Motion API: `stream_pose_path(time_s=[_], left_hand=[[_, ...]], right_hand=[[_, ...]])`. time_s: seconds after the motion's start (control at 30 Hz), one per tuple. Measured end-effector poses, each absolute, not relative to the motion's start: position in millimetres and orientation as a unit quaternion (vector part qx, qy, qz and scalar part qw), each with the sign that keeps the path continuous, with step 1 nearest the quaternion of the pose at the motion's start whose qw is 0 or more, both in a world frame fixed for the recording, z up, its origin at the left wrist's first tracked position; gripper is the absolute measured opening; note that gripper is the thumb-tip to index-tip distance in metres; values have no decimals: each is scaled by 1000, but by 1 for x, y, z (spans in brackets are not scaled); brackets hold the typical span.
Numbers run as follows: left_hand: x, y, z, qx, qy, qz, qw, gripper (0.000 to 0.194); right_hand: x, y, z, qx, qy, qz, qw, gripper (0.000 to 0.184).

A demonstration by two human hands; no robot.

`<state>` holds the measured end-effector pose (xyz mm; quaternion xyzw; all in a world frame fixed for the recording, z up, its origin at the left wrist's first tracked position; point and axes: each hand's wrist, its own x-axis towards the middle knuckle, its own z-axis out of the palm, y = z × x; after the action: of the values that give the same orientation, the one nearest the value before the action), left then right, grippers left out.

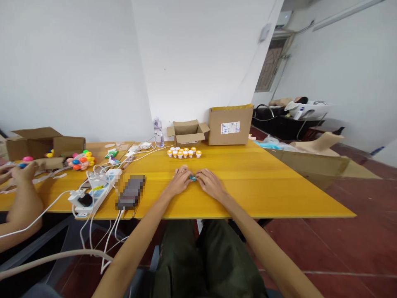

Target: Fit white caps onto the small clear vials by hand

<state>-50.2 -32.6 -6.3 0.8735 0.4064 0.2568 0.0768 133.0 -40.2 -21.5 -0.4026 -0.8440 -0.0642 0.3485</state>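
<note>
Just above the yellow tabletop, my left hand [180, 181] and my right hand [211, 184] meet at a small teal-blue object [192, 178]. Fingers of both hands are closed at its two sides, pinching it. Its kind is too small to make out, and the fingertips cover part of it. Beyond my hands stands a cluster of several small white cups with orange-yellow tops [185, 153], set close together in rows.
Behind the cups are an open cardboard box [189, 138], a taller closed carton [230, 126] and a clear bottle [158, 132]. To the left lie a phone [131, 191], a power strip [107, 190] with cables, and colourful balls [81, 160] near another person's hands [25, 171].
</note>
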Motion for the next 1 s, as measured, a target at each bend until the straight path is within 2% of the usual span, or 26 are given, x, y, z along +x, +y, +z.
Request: stream_pose_path(time_s=[0.2,0.63,0.8,1.0], left_hand=[[-50,-35,-5,875,403,261,62,15],[-64,-47,0,853,428,298,28,21],[-71,-49,-1,851,441,286,0,16],[-70,-48,-2,856,439,273,-25,10]], right_hand=[[132,-41,-25,-393,-848,-102,342,22],[133,-40,-26,-408,-853,-70,319,24],[132,-40,-25,-382,-865,-46,321,31],[132,-40,-24,-365,-875,-23,317,27]])
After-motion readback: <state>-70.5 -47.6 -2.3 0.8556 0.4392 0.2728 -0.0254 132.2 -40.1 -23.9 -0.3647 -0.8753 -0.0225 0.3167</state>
